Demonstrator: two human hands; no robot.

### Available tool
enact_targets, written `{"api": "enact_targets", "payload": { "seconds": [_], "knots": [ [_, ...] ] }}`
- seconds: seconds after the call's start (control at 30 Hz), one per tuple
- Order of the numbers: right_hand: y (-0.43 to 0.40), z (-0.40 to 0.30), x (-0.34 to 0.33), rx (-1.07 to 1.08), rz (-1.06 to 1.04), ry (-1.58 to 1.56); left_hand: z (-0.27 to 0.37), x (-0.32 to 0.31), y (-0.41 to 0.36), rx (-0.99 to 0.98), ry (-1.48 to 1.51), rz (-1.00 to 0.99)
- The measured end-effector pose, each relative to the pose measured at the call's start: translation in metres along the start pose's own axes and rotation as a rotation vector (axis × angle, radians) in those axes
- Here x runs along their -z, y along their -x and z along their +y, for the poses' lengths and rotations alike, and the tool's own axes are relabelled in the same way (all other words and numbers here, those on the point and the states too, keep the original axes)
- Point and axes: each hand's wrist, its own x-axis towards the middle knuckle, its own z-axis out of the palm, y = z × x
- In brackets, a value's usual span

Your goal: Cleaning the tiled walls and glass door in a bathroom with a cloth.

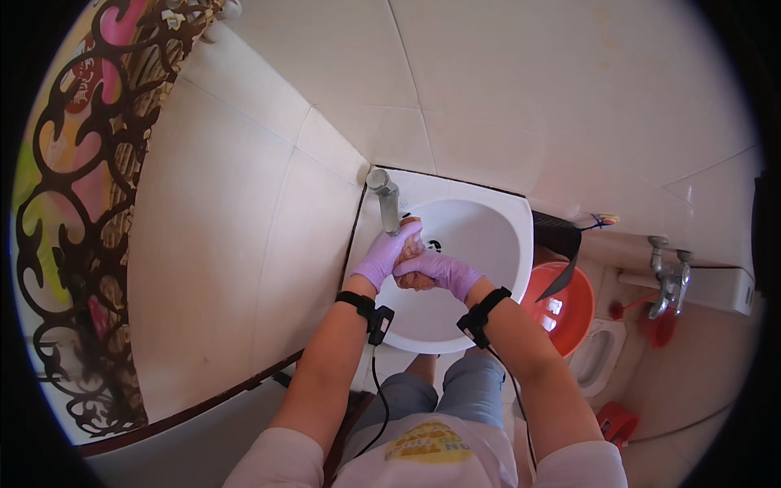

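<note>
Over a white washbasin, both hands, in lilac rubber gloves, grip a crumpled, wet-looking brownish-pink cloth. My left hand is wrapped around its upper part, right under the spout of the metal faucet. Lower down, my right hand clasps the other end, its thumb across the cloth. Part of the cloth is hidden by the gloves. Just beyond my right hand, the dark drain shows in the bowl. Whether water is running cannot be made out clearly.
Right of the basin sits an orange-red plastic tub, with a black strip hanging over it. Farther right are a squat toilet, a wall mixer tap and a red stool-like object. A tiled wall borders the left.
</note>
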Motion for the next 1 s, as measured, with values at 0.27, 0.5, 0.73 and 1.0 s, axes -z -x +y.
{"api": "enact_targets", "payload": {
  "seconds": [0.27, 0.5, 0.73, 1.0],
  "knots": [
    [-0.023, 0.003, -0.012, -0.104, 0.345, 0.82, -0.006, 0.006, -0.001, -0.018, -0.305, 0.245],
    [-0.005, 0.03, 0.019, 0.405, 0.802, 1.052, -0.021, -0.008, 0.017, -0.18, -0.495, 0.419],
    [-0.001, 0.001, 0.026, 0.253, 0.533, 0.677, -0.027, 0.019, 0.026, -0.298, -0.387, 0.296],
    [-0.011, -0.001, 0.038, 0.499, 0.643, 0.711, -0.021, 0.006, 0.032, -0.253, -0.72, 0.216]
  ]
}}
